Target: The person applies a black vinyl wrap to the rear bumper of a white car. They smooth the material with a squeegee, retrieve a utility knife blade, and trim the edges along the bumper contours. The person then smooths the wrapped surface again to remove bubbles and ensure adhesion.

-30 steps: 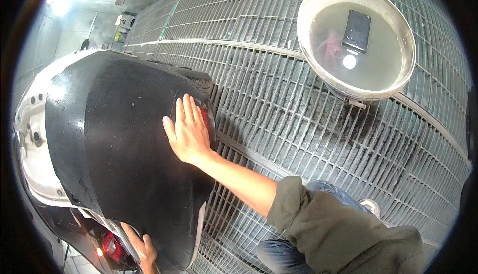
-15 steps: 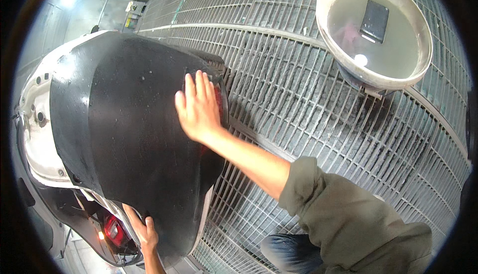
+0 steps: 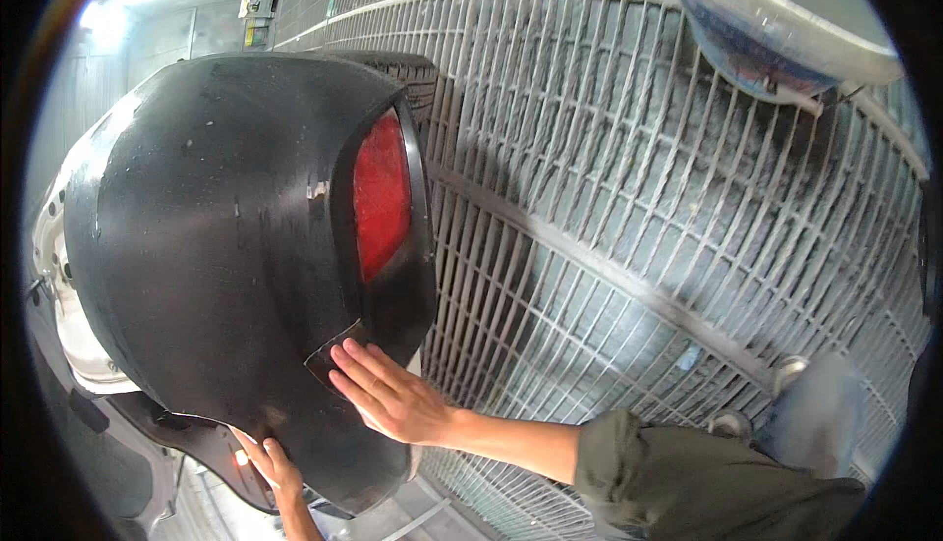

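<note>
A large black bumper (image 3: 196, 246) fills the left half of the view, its surface dotted with small wet-looking marks. Set into its right side is a red lamp lens (image 3: 381, 197). My right hand (image 3: 398, 398) lies nearly flat against the bumper below the lens, fingers together, pressing a dark sheet of sandpaper (image 3: 326, 356) to the surface. The sheet sticks out past the fingertips; its other part is hidden under the hand. My left hand (image 3: 275, 467) grips the lower edge of the bumper, thumb on the outer face and fingers out of sight behind it.
Metal floor grating (image 3: 589, 197) stretches across the right side. A bucket (image 3: 776, 45) of cloudy water stands at the far right. A tyre (image 3: 413, 74) shows behind the bumper. A pale, blurred jeans leg (image 3: 815, 413) is at lower right; white car bodywork (image 3: 83, 335) lies left.
My right hand has slid down the bumper with the sandpaper, uncovering the red lens. My left hand keeps its hold on the edge. The view has shifted, so the bucket sits higher and farther right.
</note>
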{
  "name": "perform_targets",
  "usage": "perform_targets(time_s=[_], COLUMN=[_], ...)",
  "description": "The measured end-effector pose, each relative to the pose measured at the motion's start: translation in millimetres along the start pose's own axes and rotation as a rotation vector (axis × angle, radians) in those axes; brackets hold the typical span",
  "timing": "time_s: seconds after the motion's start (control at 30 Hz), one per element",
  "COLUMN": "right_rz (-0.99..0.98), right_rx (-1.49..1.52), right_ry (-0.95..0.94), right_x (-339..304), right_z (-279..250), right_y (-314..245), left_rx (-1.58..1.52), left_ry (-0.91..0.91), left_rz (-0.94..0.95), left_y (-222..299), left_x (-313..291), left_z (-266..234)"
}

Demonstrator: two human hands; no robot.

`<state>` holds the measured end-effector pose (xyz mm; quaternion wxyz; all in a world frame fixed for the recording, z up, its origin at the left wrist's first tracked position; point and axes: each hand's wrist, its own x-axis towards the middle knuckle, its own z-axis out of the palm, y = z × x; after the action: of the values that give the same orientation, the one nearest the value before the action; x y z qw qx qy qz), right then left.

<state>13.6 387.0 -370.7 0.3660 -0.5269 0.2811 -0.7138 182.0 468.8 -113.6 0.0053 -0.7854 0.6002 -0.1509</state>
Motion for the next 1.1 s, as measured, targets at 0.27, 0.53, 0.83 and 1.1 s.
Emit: perform_targets(time_s=[0.27, 0.53, 0.83, 1.1], right_rz=[0.218, 0.423, 0.492, 0.678], right_rx=[0.31, 0.526, 0.551, 0.727], right_ry=[0.123, 0.192, 0.372, 0.347], right_x=[2.9, 20.5, 29.5, 45.3], right_z=[-4.1, -12.8, -0.7, -11.9], right_y=[-4.7, -27.8, -14.5, -3.1], left_rx=[0.034, -0.01, -0.012, -0.009], left_ry=[-0.019, -0.021, -0.043, -0.035], left_rz=[0.088, 0.086, 0.076, 0.075], left_y=[16.5, 27.2, 15.4, 25.5], left_x=[7.1, 8.2, 10.1, 6.2], left_z=[-6.0, 0.6, 1.8, 5.3])
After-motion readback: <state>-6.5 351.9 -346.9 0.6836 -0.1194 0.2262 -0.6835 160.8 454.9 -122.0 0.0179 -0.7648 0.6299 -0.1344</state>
